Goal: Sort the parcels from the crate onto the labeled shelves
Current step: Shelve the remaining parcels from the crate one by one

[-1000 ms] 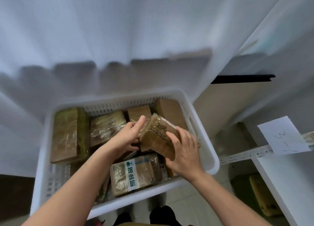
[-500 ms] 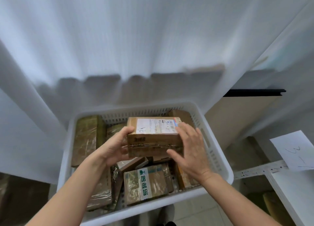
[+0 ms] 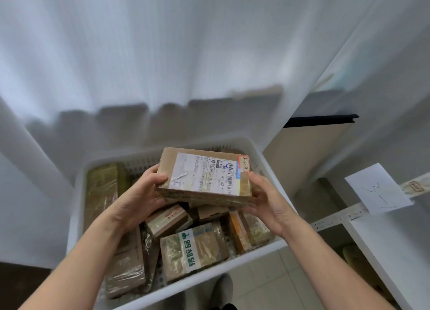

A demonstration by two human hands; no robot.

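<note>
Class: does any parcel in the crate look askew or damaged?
The small brown taped parcel in the white plastic crate lies tilted on neighbours; the held cardboard parcel's white label looks scuffed near the left hand.

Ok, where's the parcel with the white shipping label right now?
Centre of the head view: the parcel is above the white crate, held between the left hand and right hand, with the shelf's paper label off to its right.

A white curtain [image 3: 162, 53] hangs beside a black-topped beige panel [image 3: 307, 156].
</note>
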